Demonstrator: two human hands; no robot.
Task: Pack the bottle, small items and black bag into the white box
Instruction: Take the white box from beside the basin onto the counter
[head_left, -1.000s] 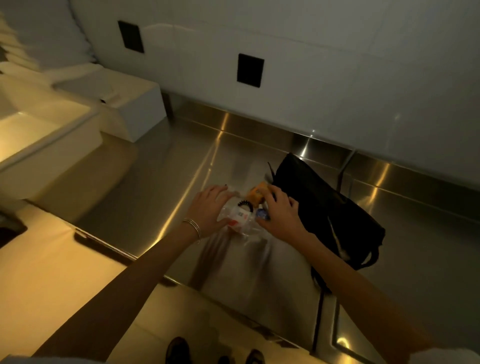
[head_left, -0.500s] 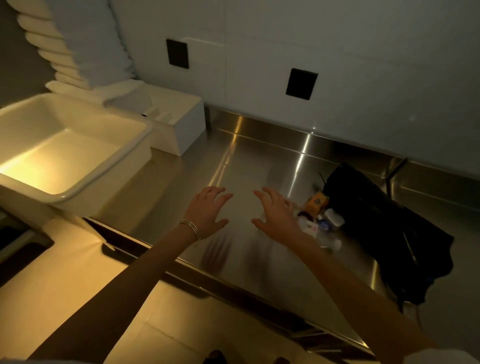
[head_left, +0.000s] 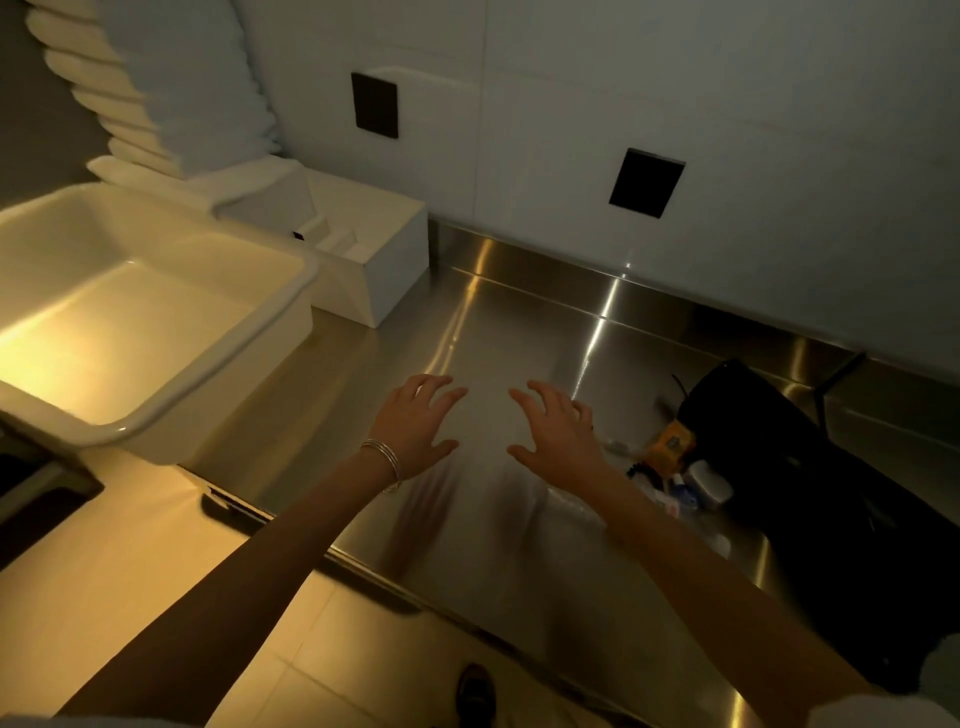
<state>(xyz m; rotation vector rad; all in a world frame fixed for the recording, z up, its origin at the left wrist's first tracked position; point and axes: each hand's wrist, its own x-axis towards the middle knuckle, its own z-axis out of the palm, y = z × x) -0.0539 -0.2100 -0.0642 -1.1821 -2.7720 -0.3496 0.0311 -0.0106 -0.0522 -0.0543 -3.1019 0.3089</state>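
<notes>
A large white box (head_left: 291, 306) stands open at the left end of the steel counter (head_left: 498, 332), with nothing visible inside. My left hand (head_left: 415, 423) and my right hand (head_left: 558, 431) hover side by side over the counter's middle, fingers spread, holding nothing. A black bag (head_left: 810, 467) lies at the right. Against its left edge sits a cluster of small items: an orange piece (head_left: 670, 446), a white cap-like piece (head_left: 709, 483) and clear plastic wrapping (head_left: 576, 506). The bottle among them is partly hidden by my right forearm.
A smaller white box (head_left: 379, 260) stands behind the large one by the wall, under a tall stack of white trays (head_left: 171, 104). Two black squares (head_left: 647, 182) are set in the white wall. The counter's front edge runs just below my forearms.
Both hands have let go of the small items by the bag and drawn left, open, to the counter's middle. The view has swung left, bringing the large white box into sight.
</notes>
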